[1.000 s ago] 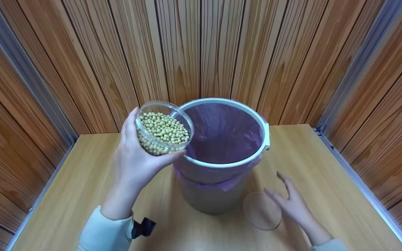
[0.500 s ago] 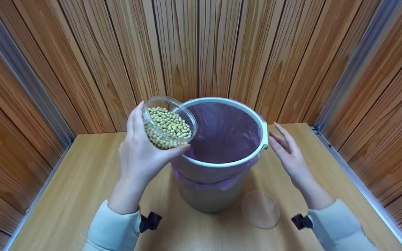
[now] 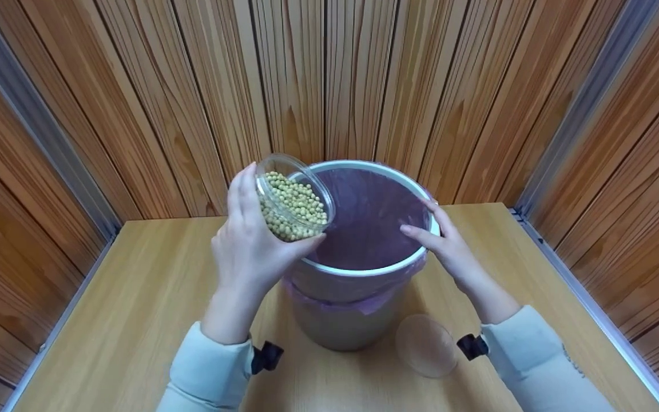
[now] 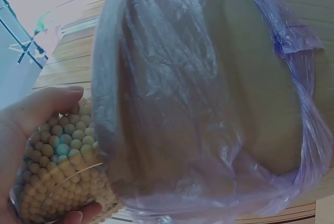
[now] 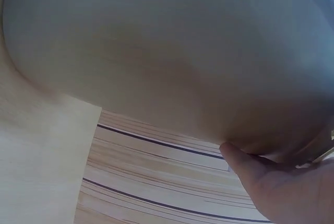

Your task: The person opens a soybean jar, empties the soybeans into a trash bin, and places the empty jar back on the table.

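My left hand [image 3: 252,240] holds a clear round plastic container [image 3: 280,163], tilted to the right over the left rim of a trash can [image 3: 358,272]. Pale yellow-green soybeans [image 3: 298,200] lie in the container, and also show through its wall beneath my fingers in the left wrist view. A thin purple bag [image 3: 375,217] lines the can and folds over its outside. At the can's right rim, my right hand [image 3: 452,249] grips with the thumb on the inner side; its other fingers are partly hidden. The right wrist view shows a finger against the can's outer wall [image 5: 130,41].
A clear round lid [image 3: 425,346] lies on the wooden tabletop [image 3: 152,297], right of the can's base. Wood-grain panels [image 3: 295,80] stand behind and at both sides, with metal strips [image 3: 598,337] along the table's edges.
My right hand has risen from near the lid to the can's right rim and taken hold. My left hand has moved the container right, and it leans more toward the opening.
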Motion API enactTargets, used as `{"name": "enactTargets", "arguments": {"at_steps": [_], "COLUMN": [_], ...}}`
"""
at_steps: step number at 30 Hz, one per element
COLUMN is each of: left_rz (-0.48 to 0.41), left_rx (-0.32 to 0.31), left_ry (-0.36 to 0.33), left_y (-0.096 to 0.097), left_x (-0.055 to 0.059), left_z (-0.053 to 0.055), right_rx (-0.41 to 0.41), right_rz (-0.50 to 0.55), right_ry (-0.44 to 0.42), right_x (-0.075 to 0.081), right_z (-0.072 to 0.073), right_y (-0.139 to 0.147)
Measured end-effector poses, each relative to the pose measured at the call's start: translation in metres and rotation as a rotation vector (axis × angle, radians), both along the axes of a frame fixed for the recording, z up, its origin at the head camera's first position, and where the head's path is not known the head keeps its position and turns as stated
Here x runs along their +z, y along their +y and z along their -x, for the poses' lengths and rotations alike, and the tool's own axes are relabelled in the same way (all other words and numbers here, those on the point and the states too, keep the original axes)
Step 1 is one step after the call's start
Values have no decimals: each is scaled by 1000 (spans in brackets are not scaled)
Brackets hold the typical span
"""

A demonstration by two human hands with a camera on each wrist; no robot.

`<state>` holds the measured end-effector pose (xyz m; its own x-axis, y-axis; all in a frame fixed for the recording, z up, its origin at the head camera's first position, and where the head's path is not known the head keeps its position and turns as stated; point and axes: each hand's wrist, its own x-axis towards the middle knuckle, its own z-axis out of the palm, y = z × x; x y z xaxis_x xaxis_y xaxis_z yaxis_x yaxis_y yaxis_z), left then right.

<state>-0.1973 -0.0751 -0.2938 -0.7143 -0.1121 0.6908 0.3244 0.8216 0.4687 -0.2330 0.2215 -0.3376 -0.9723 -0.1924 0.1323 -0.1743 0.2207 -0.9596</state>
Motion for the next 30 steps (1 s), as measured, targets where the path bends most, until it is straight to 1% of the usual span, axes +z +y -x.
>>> {"name": "enactTargets", "arguments": {"at_steps": [6,11,14,17,20,25,30], "left_rz": [36,101,147,178,182,177,177], "left_rx": [-1,1,8,12,-3,-34,-49], "left_ry": [47,90,92,77,76,101,88], "left_y": [8,16,20,23,24,25,27], "left_x": [-4,-9,-14,-18,-20,-20,-19], "left_z": [6,12,17,20,21,22,22], "right_rx": [29,28,27,27,29,21,29], "right_rz": [18,12,20,28,27,24,26], "right_ry": [12,-14,-22,-18,-17,-19,0], "right_x": [0,1,0,-1,-2,-2,-2], "right_z": [1,0,-1,-1,0,0,0], "right_y": [-2,-2,-2,-2,-2,-2,-2]}}
